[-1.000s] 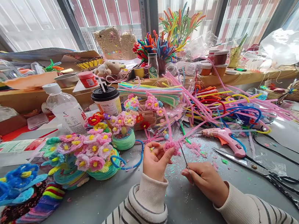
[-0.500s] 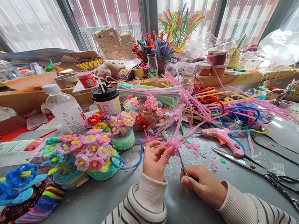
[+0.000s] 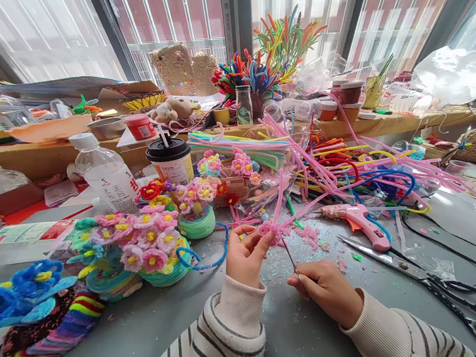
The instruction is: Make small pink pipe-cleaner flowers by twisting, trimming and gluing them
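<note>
At 8 o'clock of our view, potted fuzzy flowers stand on the grey tabletop. At 6 o'clock our left hand has thumb and fingers pinched on the pink fuzzy piece, which sits towards 5 o'clock. A slim metal tool points up at its edge; we cannot tell whether the tip touches, nor whether this is scissors or tweezers. Our right hand, between 4 and 5 o'clock, has its fingers clamped around that tool. We judge the step in hand to be trimming or shaping the piece, the next move calling for a steady pinch. At 4 o'clock lie a pink glue gun and large shears
</note>
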A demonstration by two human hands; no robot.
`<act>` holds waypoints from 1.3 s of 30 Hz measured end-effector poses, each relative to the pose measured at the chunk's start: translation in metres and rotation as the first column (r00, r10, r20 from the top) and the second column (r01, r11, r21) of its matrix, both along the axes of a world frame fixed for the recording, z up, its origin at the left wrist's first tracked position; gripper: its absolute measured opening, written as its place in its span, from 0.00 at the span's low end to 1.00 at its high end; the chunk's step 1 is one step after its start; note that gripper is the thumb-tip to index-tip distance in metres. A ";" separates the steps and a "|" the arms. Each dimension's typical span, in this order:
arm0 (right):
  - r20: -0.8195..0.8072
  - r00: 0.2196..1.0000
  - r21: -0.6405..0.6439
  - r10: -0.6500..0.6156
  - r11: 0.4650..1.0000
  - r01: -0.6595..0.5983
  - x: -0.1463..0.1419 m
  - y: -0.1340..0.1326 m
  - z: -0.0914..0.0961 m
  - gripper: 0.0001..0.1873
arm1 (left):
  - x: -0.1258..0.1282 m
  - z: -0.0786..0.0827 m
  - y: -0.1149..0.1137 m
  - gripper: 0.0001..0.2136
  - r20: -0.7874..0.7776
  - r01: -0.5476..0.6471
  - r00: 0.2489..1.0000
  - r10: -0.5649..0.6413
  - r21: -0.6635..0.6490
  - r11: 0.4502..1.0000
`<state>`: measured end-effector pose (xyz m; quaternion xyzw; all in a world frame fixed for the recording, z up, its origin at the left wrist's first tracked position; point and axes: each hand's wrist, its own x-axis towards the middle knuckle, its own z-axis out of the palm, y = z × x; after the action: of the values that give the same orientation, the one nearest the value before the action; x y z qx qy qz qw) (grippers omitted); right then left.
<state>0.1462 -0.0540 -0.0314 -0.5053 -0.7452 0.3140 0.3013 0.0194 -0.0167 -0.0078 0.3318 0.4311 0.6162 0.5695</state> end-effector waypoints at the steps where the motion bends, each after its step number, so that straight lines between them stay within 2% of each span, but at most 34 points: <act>1: 0.000 1.000 0.003 -0.008 1.000 0.008 0.000 0.000 0.000 0.26 | 0.000 0.000 0.000 0.17 -0.002 0.005 1.000 -0.005 -0.004 1.000; 5: -0.018 0.999 -0.023 -0.036 0.999 0.035 0.000 0.001 -0.001 0.27 | -0.001 -0.001 0.000 0.17 -0.016 0.028 0.999 -0.028 0.001 1.000; 11: -0.064 0.998 -0.028 -0.023 0.999 0.021 0.001 -0.001 0.001 0.29 | 0.005 0.001 -0.007 0.17 0.029 0.039 0.999 -0.042 0.087 0.995; 18: 0.045 0.997 0.039 -0.066 0.997 0.064 0.003 -0.002 0.002 0.27 | 0.004 0.004 -0.010 0.08 -0.113 0.130 0.987 -0.113 0.149 0.980; 23: 0.095 0.992 0.093 -0.082 0.993 0.073 0.006 -0.002 0.002 0.27 | 0.003 0.005 -0.010 0.05 -0.187 0.136 0.977 -0.098 0.204 0.970; 31: 0.161 0.984 0.120 -0.071 0.991 0.052 0.005 -0.003 0.003 0.26 | 0.006 0.006 -0.012 0.08 -0.064 0.121 0.991 -0.114 0.122 0.985; 39: 0.170 0.982 0.132 -0.079 0.990 0.057 0.005 -0.003 0.001 0.26 | 0.005 0.007 -0.012 0.08 -0.062 0.138 0.989 -0.132 0.105 0.985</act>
<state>0.1509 -0.0567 -0.0309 -0.5360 -0.7694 0.2101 0.2768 0.0249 -0.0285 -0.0008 0.4076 0.3887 0.5894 0.5791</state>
